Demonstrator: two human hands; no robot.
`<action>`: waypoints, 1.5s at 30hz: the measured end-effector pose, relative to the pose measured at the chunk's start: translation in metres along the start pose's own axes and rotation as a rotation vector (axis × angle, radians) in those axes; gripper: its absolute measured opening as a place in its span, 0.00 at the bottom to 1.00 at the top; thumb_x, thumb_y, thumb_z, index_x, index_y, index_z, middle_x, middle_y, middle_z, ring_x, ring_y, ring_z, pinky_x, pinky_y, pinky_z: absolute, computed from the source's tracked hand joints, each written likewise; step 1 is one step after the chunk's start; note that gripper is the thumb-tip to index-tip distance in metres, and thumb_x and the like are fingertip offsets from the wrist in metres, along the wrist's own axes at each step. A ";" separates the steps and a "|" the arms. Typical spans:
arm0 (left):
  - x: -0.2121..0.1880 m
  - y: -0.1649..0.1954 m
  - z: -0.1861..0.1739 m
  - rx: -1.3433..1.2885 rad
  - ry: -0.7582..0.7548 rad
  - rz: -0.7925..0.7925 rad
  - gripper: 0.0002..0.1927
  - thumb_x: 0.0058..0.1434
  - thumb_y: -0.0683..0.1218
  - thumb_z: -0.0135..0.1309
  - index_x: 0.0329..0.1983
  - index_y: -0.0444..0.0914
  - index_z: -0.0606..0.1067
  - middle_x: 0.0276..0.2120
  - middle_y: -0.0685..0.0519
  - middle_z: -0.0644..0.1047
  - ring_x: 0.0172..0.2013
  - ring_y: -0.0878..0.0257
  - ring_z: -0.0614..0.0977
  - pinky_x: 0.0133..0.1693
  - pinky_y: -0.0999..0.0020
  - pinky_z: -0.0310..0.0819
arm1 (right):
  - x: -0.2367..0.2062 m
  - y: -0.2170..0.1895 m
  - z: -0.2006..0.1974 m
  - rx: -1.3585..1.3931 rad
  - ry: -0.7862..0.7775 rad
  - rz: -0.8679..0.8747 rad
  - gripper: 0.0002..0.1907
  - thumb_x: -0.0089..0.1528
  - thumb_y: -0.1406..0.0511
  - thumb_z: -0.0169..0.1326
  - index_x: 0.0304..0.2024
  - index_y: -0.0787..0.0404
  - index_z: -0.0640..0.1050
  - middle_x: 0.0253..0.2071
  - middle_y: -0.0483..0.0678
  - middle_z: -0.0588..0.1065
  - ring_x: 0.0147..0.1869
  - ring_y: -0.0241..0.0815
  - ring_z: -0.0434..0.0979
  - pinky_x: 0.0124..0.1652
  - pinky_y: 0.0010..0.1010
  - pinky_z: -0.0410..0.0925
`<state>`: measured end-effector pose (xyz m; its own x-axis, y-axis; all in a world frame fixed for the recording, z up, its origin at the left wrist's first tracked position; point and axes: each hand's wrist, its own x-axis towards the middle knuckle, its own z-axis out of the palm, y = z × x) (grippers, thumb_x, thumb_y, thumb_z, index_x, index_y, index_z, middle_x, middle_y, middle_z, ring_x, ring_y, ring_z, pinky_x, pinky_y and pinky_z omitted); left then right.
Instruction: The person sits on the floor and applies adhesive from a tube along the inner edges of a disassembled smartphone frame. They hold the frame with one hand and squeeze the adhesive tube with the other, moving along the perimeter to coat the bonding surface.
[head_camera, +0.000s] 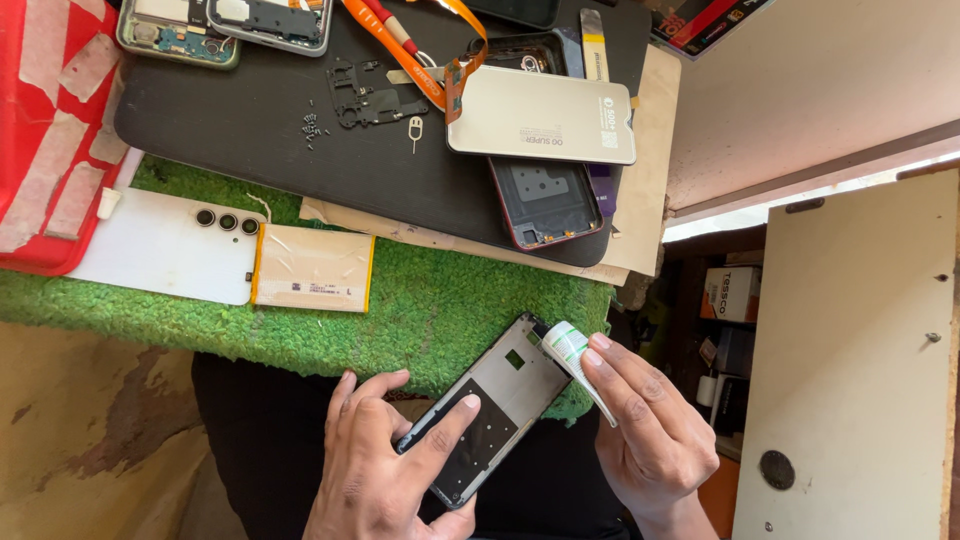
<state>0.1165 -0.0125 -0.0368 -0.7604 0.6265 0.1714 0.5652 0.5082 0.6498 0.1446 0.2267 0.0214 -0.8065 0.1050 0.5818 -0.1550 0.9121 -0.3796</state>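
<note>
A low work surface is covered with green artificial turf (440, 300), tufted and coarse; over its far part lies a black rubber-like mat (250, 130) with rounded corners, and beside the bench to the right stand pale boards and a dim gap holding small cartons. Below the turf's near edge — over the person's dark-clothed lap — the phone frame (495, 405) is held; it is a flat, thin rectangle with a grey metallic rim, a pale inner plate and a dark perforated patch; its long axis runs diagonally, the top end pointing up and right toward the turf edge, the bottom end down and left. The left hand (385, 465) supports the frame from beneath, fingers curled along its left edge and the index finger laid flat on the dark patch. The right hand (645, 430) pinches a small white tube (572, 355) with a green band between thumb and fingertips, fingers narrowly closed on it; the tube's top meets the frame's upper right corner. On the turf rest a white phone back cover (165, 250) with three lenses and a flat tan battery (313, 268), touching side by side; on the mat lie a glossy pale screen panel (540, 115), a dark rear shell (545, 205), tiny screws (313, 128) and an orange ribbon (420, 60); a red tray (40, 230) sits at the left.
</note>
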 end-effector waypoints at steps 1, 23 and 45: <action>0.000 0.000 0.000 0.000 0.000 -0.002 0.43 0.40 0.57 0.68 0.65 0.53 0.75 0.36 0.49 0.58 0.53 0.43 0.69 0.64 0.22 0.45 | 0.000 0.000 0.000 0.000 -0.001 0.002 0.16 0.56 0.82 0.59 0.45 0.68 0.82 0.44 0.59 0.82 0.50 0.52 0.86 0.51 0.35 0.79; 0.000 0.000 0.000 -0.002 0.006 -0.005 0.43 0.40 0.57 0.68 0.65 0.52 0.76 0.37 0.49 0.59 0.53 0.42 0.69 0.64 0.22 0.46 | 0.001 0.001 0.005 0.008 0.003 -0.042 0.16 0.55 0.82 0.57 0.45 0.69 0.82 0.43 0.59 0.81 0.49 0.53 0.86 0.51 0.37 0.80; 0.001 0.001 0.001 -0.001 -0.002 -0.009 0.42 0.41 0.57 0.69 0.65 0.53 0.76 0.36 0.49 0.59 0.52 0.43 0.69 0.63 0.22 0.46 | 0.002 0.001 0.005 0.003 0.008 -0.030 0.16 0.57 0.82 0.57 0.45 0.68 0.82 0.43 0.59 0.82 0.50 0.53 0.86 0.52 0.37 0.80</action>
<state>0.1164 -0.0114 -0.0367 -0.7647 0.6232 0.1638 0.5581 0.5135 0.6518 0.1404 0.2262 0.0182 -0.7966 0.0805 0.5991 -0.1810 0.9138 -0.3635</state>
